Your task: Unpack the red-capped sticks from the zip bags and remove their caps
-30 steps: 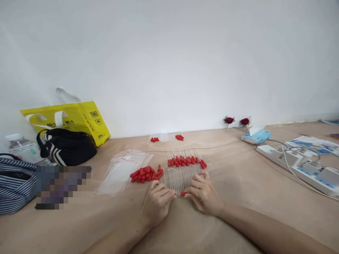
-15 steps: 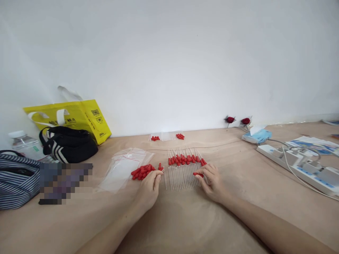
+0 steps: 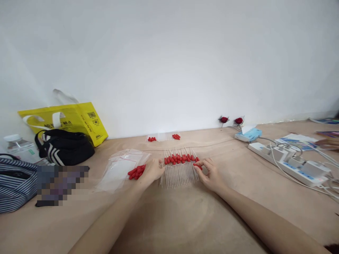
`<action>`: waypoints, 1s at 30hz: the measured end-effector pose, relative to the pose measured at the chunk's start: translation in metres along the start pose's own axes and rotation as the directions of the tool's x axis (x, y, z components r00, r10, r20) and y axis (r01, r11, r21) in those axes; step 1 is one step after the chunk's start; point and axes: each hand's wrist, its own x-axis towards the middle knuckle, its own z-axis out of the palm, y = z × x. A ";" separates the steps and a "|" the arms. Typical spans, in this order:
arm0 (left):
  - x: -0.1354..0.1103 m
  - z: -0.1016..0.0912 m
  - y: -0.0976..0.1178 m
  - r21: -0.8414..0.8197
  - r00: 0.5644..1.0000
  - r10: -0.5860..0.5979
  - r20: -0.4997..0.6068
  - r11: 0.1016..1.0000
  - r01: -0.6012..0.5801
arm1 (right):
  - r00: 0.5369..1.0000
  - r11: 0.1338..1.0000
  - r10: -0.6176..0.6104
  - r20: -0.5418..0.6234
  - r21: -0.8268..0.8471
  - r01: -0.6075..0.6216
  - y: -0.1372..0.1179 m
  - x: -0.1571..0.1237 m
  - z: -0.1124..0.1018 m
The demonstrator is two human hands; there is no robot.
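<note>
A row of clear, thin glass droppers (image 3: 177,176) with red rubber bulbs (image 3: 180,159) lies side by side on the table, some tips facing away and others towards me. At the row's left end is my left hand (image 3: 155,170), its fingers pinched together; what they hold is hidden. My right hand (image 3: 209,173) grips a red rubber bulb (image 3: 197,166) between thumb and fingers at the right end. Partly behind my left hand sits a pile of loose red bulbs (image 3: 136,172), beside a stack of clear zip bags (image 3: 119,164).
Filled clear bags (image 3: 162,137) lie by the wall. Left are a yellow bag (image 3: 87,120), a black pouch (image 3: 69,146) and a striped bag (image 3: 17,187). Right are red roses (image 3: 238,121), a tissue pack (image 3: 249,134) and a power strip (image 3: 286,164) with cables. Another person's hand (image 3: 328,143) shows far right.
My left hand has moved up and in against the row's left end, covering part of the bulb pile. My right hand has turned its red bulb slightly. The view has shifted a little right.
</note>
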 end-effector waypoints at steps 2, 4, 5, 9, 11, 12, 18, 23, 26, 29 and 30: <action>0.001 0.004 0.002 0.023 1.000 -0.001 0.002 1.000 0.001 | 1.000 1.000 -0.005 0.009 0.001 0.005 0.000 0.000 0.000; 0.000 0.006 0.002 0.040 1.000 0.003 0.003 0.999 -0.003 | 1.000 1.000 -0.013 0.020 0.004 0.012 0.001 0.000 0.001; 0.000 0.007 0.002 0.044 1.000 0.006 0.001 0.999 -0.006 | 1.000 1.000 -0.014 0.023 0.004 0.014 0.001 -0.001 0.001; 0.000 0.008 -0.001 0.027 1.000 0.025 -0.002 0.999 -0.025 | 1.000 1.000 -0.012 0.027 -0.004 0.012 0.003 -0.001 0.002; -0.001 0.007 -0.002 0.004 0.999 0.042 -0.001 0.999 -0.042 | 0.999 1.000 -0.011 0.033 -0.008 0.011 0.003 -0.001 0.002; -0.002 0.007 -0.002 -0.010 0.999 0.051 -0.006 0.999 -0.051 | 0.999 1.000 -0.009 0.035 -0.012 0.010 0.002 -0.001 0.002; -0.028 0.013 0.009 -0.172 0.972 0.217 -0.086 0.958 -0.229 | 0.998 0.994 -0.039 0.055 -0.095 0.044 -0.008 -0.005 0.005; -0.055 0.030 0.020 -0.474 0.923 0.358 -0.140 0.794 -0.380 | 0.968 0.973 -0.208 0.143 -0.071 0.219 -0.026 -0.011 0.012; -0.063 0.038 0.022 -0.495 0.920 0.382 -0.089 0.784 -0.374 | 0.953 0.961 -0.267 0.143 -0.034 0.274 -0.032 -0.013 0.017; -0.065 0.037 0.020 -0.478 0.917 0.395 -0.062 0.795 -0.374 | 0.940 0.946 -0.318 0.127 -0.020 0.323 -0.034 -0.014 0.018; -0.062 0.033 0.018 -0.463 0.915 0.394 -0.081 0.799 -0.385 | 0.934 0.941 -0.333 0.127 -0.021 0.338 -0.033 -0.014 0.017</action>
